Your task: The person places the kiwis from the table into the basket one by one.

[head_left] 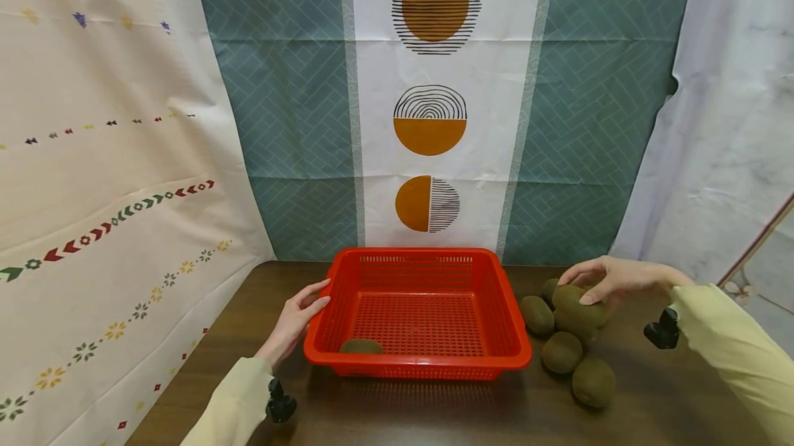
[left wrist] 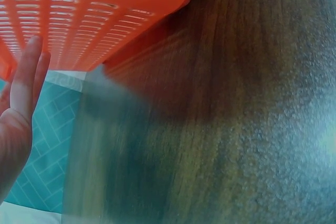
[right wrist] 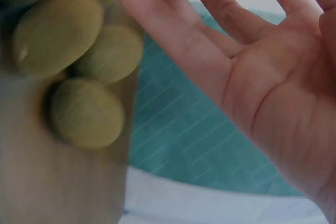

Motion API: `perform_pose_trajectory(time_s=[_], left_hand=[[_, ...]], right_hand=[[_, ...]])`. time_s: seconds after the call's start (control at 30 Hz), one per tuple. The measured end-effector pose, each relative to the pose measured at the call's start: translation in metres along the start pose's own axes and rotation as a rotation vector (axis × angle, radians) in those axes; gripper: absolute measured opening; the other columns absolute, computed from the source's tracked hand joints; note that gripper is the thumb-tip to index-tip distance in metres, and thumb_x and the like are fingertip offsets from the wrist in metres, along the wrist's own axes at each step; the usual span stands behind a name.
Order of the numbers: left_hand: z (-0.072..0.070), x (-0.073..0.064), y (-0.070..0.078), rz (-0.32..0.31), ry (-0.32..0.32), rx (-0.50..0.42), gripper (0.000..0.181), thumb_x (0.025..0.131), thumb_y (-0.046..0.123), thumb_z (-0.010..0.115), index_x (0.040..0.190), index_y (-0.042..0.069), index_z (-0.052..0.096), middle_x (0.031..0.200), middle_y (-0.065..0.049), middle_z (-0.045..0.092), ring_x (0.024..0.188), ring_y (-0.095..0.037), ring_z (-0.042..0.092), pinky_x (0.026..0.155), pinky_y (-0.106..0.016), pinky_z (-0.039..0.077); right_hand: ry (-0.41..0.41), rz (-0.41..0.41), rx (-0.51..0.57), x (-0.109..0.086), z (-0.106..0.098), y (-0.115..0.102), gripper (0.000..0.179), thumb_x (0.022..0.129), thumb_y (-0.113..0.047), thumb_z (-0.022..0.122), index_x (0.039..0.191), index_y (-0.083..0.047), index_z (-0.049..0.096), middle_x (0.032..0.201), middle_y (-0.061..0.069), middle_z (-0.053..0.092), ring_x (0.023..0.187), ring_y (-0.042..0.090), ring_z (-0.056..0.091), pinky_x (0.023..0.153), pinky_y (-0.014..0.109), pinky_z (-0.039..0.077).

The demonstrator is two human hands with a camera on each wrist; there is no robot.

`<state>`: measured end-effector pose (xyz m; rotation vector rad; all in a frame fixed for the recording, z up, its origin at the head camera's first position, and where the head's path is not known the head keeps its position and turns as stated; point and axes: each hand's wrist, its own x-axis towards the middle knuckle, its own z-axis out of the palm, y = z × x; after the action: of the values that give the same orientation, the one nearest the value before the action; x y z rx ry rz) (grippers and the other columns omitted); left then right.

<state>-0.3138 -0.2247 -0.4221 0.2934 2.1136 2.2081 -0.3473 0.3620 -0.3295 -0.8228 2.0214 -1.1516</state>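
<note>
At the left, a cream patterned cloth (head_left: 112, 156) hangs beside a dark wooden table (head_left: 422, 418). The left hand (head_left: 293, 322) is relaxed, its fingers extended and touching the left side of a red perforated basket (head_left: 422, 361). Inside the basket, one kiwi (head_left: 362, 346) lies in the near left part, partly hidden by the near rim. A teal and white cloth (head_left: 279, 87) hangs on the far side. Just right of the basket, a loose group of kiwis (head_left: 562, 353) sits on the table. Over the far part of that group, the right hand (head_left: 611, 282) pinches a brown kiwi (head_left: 573, 298) between thumb and fingers; I cannot tell whether it touches those beneath. A black wrist device (head_left: 662, 330) shows below the right sleeve (head_left: 722, 336).
</note>
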Motion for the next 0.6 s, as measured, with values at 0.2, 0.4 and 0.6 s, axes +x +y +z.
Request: perform_pose_trajectory(time_s=[0.2,0.4,0.6], left_hand=[[0.0,-0.001,-0.001,0.002,0.009,-0.002,0.052,0.089,0.015,0.058,0.137,0.007,0.038,0.124,-0.024,0.048,0.099,-0.038,0.055,0.075,-0.045,0.048],[0.001,-0.001,-0.001,0.003,0.015,0.0,0.053,0.089,0.016,0.059,0.136,0.006,0.038,0.123,-0.023,0.049,0.099,-0.037,0.056,0.075,-0.044,0.048],[0.0,0.0,0.0,-0.006,0.018,0.008,0.053,0.089,0.016,0.059,0.136,0.007,0.039,0.123,-0.022,0.049,0.099,-0.036,0.056,0.075,-0.044,0.049]], right_hand=[[-0.053,-0.029,-0.013,0.026,-0.001,-0.025,0.04,0.09,0.004,0.049,0.129,0.002,0.042,0.118,0.027,0.048,0.086,0.03,0.057,0.061,0.044,0.052],[-0.008,0.014,-0.013,0.051,0.005,-0.046,0.04,0.088,-0.001,0.056,0.127,-0.001,0.047,0.12,0.023,0.048,0.092,0.038,0.056,0.07,0.052,0.049],[-0.021,-0.016,-0.005,0.082,0.011,-0.065,0.041,0.086,-0.001,0.059,0.126,-0.002,0.049,0.119,0.023,0.048,0.092,0.04,0.056,0.072,0.052,0.048]])
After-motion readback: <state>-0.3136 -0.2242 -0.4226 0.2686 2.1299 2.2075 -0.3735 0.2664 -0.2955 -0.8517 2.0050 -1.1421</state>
